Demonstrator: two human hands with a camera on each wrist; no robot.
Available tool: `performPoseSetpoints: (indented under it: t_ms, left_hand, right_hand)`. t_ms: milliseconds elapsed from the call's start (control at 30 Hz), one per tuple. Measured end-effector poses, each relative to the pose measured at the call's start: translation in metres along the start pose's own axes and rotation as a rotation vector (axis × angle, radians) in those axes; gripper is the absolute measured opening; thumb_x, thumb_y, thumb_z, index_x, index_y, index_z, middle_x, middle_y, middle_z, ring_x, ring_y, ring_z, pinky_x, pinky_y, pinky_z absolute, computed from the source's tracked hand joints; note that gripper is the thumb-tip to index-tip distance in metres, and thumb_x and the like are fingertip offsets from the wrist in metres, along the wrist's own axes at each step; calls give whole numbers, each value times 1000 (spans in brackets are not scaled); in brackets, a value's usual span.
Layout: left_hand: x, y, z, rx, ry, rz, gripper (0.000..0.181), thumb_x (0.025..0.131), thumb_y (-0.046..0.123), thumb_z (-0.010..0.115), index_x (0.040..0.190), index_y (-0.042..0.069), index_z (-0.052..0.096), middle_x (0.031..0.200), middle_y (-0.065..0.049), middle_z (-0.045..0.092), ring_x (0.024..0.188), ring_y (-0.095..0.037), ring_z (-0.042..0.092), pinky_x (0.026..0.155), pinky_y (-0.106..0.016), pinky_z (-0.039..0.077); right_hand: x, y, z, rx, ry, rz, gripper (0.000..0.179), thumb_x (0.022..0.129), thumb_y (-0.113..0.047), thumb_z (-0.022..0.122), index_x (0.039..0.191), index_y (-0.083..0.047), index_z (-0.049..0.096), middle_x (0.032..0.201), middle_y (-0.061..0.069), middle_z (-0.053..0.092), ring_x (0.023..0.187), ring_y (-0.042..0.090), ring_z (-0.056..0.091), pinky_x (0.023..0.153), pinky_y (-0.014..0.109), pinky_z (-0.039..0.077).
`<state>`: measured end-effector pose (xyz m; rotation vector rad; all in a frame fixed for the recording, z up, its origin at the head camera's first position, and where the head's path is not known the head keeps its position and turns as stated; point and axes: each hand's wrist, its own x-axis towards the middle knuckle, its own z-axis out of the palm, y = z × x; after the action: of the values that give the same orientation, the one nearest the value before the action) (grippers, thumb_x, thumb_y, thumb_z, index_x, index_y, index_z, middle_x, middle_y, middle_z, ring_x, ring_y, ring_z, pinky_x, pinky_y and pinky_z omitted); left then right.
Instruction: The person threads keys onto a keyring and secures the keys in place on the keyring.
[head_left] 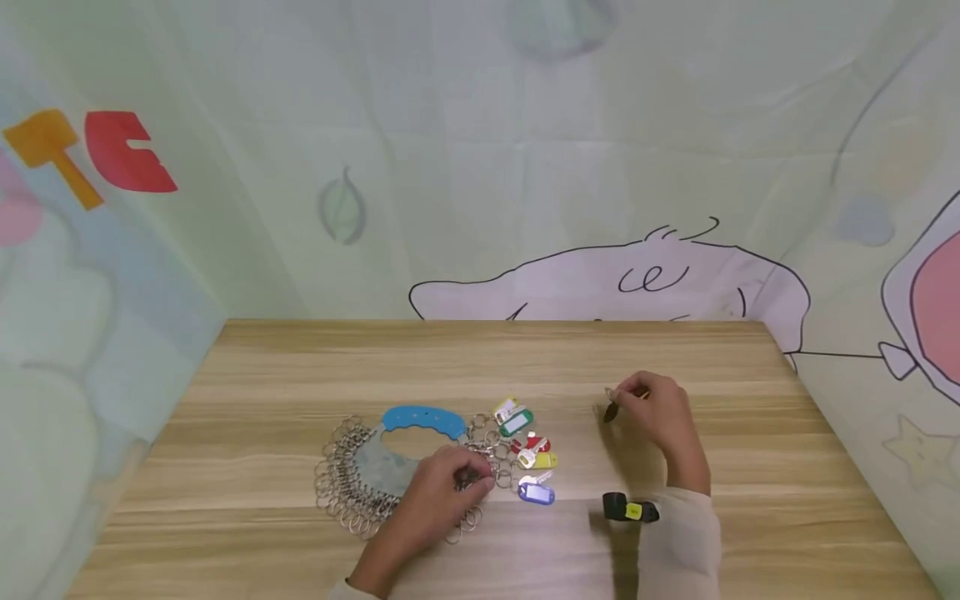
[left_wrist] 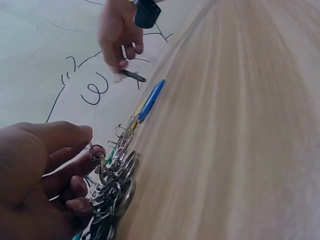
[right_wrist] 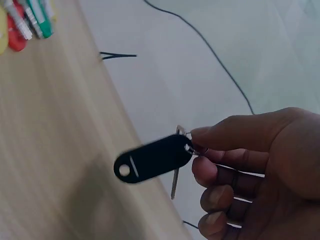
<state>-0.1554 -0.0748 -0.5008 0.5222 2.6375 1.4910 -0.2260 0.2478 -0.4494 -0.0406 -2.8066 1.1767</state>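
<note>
My right hand (head_left: 660, 417) is raised above the table, thumb and forefinger pinching the small ring of a black key tag (right_wrist: 150, 162). A metal key (right_wrist: 175, 185) hangs behind the tag on the same ring. My left hand (head_left: 442, 492) pinches a small metal swivel clasp (left_wrist: 101, 162) between thumb and fingertips. It is over the right side of a grey plate (head_left: 382, 467) with a blue handle (head_left: 423, 418), edged with many linked metal rings (head_left: 348, 508). Right of the handle lie keys with a green tag (head_left: 516, 422), a red tag (head_left: 538, 442) and a blue tag (head_left: 537, 493).
Two yellow tags, one at the back (head_left: 506, 408) and one beside the red tag, lie in the same group. A black device (head_left: 630, 508) with a yellow label is at the right forearm. The wooden table (head_left: 300, 358) meets a printed cloth wall (head_left: 480, 183) at its far edge.
</note>
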Motion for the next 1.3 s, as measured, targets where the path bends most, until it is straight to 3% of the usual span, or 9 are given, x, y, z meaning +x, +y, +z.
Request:
performPoseSetpoints:
  t_ms: [267,500,600,767,867,1000,1133,1300]
  left_hand:
    - [1,-2,2,-62,55,-24,5,92,23,75,91,24,70,91,10,63,79,-13,57,68,-28,51]
    - [1,-4,4,-71,98,11,6,93,23,74,87,23,71,84,10,61,74,-12,55,63,-26,49]
    - [2,-5,4,-69,105,30,5,94,22,73,89,20,72,88,11,63,76,-11,56,64,-26,50]
    - [2,-3,5,-54,95,35,4,95,17,72,92,15,74,96,10,63,80,-11,57,67,-26,51]
    - [2,-3,6,-49,81,38,3,92,10,72,93,13,74,99,9,61,81,-11,57,67,-25,51]
    - [3,-3,6,-54,59,38,10,88,3,74,91,13,73,102,7,60,81,-12,57,66,-24,51]
    - [2,-3,6,-60,57,33,5,90,9,75,91,13,73,105,6,60,83,-12,57,68,-24,51]
    - [2,-2,5,-52,80,36,8,93,18,74,91,11,74,108,5,63,87,-11,58,71,-25,52]
  right_hand:
    - [-6,-15,-10,159,57,30,21,96,-23,70,95,-2,65,101,11,60,88,25,51,70,38,44]
    - [-6,-20,-7,407,5,65,24,99,-19,63,92,3,58,113,16,65,108,26,54,88,40,38]
    - [-6,-22,-7,305,-28,53,18,97,-15,63,88,0,59,106,13,68,102,26,57,83,39,41]
    - [-9,-24,-9,9,-86,-43,12,93,-10,69,83,-5,63,92,8,66,84,25,57,68,36,45]
    - [-11,-25,-11,-56,-122,-82,12,91,-6,71,81,-5,65,88,7,62,75,24,55,63,37,45]
    - [-15,-24,-13,-54,-104,-146,11,90,-4,72,80,-6,67,95,12,60,86,31,57,73,45,48]
    - [-15,-23,-14,29,-58,-190,7,91,-4,71,85,-4,68,104,13,61,103,33,57,85,50,48]
    - [-16,-25,-14,107,-46,-187,6,92,-4,72,89,-2,67,98,9,61,95,26,58,84,44,49]
